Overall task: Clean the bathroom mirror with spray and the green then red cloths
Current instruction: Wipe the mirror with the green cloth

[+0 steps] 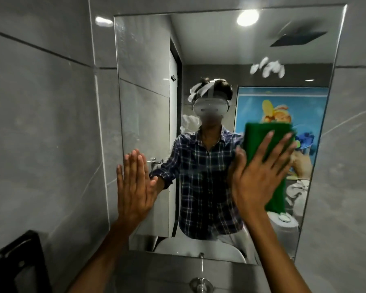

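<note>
The bathroom mirror [148, 85] hangs on the grey tiled wall straight ahead. White foam patches [267, 69] sit on the glass at upper right, and more foam [195, 92] near its middle. My right hand [260, 176] lies flat with fingers spread, pressing a folded green cloth [262, 134] against the right half of the glass. My left hand [133, 185] rests flat and empty on the mirror's left edge, fingers together. No red cloth or spray bottle is in view.
A wall tap [201, 282] sticks out below the mirror at the bottom centre. A black holder [15, 261] is mounted on the left wall at the lower left. The mirror reflects a person, a door and a colourful poster.
</note>
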Tool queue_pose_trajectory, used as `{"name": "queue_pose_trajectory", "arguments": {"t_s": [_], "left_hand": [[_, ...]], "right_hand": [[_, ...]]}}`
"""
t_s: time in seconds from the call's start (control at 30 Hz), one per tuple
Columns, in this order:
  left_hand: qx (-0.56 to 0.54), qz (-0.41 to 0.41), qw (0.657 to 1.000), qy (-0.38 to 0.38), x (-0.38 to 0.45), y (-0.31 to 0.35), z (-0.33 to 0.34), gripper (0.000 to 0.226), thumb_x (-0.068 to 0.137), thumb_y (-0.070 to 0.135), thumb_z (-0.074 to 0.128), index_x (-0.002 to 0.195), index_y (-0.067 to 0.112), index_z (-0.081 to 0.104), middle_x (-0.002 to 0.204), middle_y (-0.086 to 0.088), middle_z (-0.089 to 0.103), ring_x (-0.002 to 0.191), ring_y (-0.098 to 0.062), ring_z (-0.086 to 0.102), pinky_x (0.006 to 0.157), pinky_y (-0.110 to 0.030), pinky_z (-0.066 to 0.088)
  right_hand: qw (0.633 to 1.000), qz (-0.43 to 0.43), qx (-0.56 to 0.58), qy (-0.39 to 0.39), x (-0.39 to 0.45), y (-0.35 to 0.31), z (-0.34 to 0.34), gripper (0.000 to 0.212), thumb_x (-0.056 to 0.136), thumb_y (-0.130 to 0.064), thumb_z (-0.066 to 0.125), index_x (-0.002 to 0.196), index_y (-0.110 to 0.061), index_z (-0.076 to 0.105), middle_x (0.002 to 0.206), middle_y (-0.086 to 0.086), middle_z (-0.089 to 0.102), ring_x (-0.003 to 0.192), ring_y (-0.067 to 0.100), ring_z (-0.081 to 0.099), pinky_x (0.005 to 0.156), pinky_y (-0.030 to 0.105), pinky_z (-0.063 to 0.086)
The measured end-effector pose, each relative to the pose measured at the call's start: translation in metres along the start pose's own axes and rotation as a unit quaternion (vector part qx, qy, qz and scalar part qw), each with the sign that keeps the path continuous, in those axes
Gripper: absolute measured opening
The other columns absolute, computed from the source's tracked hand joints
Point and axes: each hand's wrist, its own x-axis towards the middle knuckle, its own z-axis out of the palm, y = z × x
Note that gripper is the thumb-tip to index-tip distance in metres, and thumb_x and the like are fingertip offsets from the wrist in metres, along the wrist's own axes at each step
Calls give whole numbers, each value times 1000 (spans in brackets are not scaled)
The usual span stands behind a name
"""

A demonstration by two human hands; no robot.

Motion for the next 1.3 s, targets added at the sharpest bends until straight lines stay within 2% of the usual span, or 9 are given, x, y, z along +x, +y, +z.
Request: {"name": "queue_pose_trajectory", "arguments": {"t_s": [0.1, 0.3, 0.43, 0.57, 0.73, 0.8, 1.03, 1.23, 1.3], "left_hand": [[7, -4, 1000, -12, -1, 1, -2, 73, 108, 45, 18, 168, 5, 8, 179, -16, 5, 167, -33, 4, 135, -52, 2], [-30, -13, 999, -26, 2, 4, -10, 72, 108, 46, 14, 168, 7, 7, 179, -15, 4, 167, -33, 5, 135, -53, 5], [-32, -16, 999, -28, 2, 0, -9, 72, 108, 47, 15, 169, 9, 5, 179, -14, 4, 167, -32, 6, 135, -52, 6], [-29, -6, 999, -38, 1, -2, -2, 73, 108, 46, 15, 168, 6, 6, 178, -17, 5, 166, -34, 5, 135, -54, 5], [-29, -6, 999, -31, 4, 1, -7, 74, 108, 50, 13, 169, 8, 4, 179, -16, 4, 167, -31, 3, 135, -51, 1], [-36, -4, 999, -24, 6, 1, -9, 74, 107, 49, 14, 169, 9, 3, 179, -14, 3, 167, -30, 2, 136, -50, 1], [-44, -2, 999, -21, 1, -2, -4, 74, 104, 40, 24, 168, 6, 9, 178, -17, 9, 166, -32, 8, 135, -52, 4], [-53, -6, 999, -2, 1, -3, 0, 73, 106, 43, 19, 168, 6, 10, 178, -17, 11, 166, -32, 9, 135, -56, 8], [-46, 2, 999, 0, 3, 1, -6, 71, 107, 41, 17, 168, 7, 8, 177, -19, 13, 167, -31, 8, 134, -55, 8]], "right_hand": [[998, 30, 42, 33, 66, -59, -10, 82, 108, -66, 22, 167, -11, 12, 174, 25, 11, 161, 46, 14, 131, 61, 8], [887, -452, 2, -94, -14, -65, 7, 74, 110, -57, 32, 169, -16, 13, 178, 15, -2, 165, 35, -5, 132, 62, 10], [955, -291, -26, -57, -11, -5, -2, 72, 109, -48, 36, 170, -17, 12, 178, 14, -4, 165, 35, 4, 132, 59, 11], [997, -36, 60, 32, 90, -80, -19, 71, 107, -43, 34, 168, -14, 13, 176, 19, 7, 162, 43, 12, 131, 57, 8], [932, -361, 14, -36, 71, -112, -11, 73, 108, -44, 37, 170, -18, 10, 178, 16, 4, 165, 37, 3, 133, 59, 7], [921, -387, -6, -44, 45, -66, -8, 75, 108, -46, 39, 170, -21, 5, 178, 14, -2, 165, 35, 2, 133, 58, 8], [996, 27, 61, 65, 180, -66, -42, 71, 109, -47, 24, 169, -14, 6, 177, 21, 4, 163, 42, 6, 130, 65, 16], [925, -380, -10, -6, 108, -65, -19, 71, 108, -45, 33, 169, -17, 12, 178, 15, 5, 165, 37, 5, 132, 59, 10], [931, -364, -32, -21, 93, -24, -20, 71, 108, -47, 30, 170, -18, 10, 178, 15, 4, 165, 35, 5, 132, 59, 12]]}}
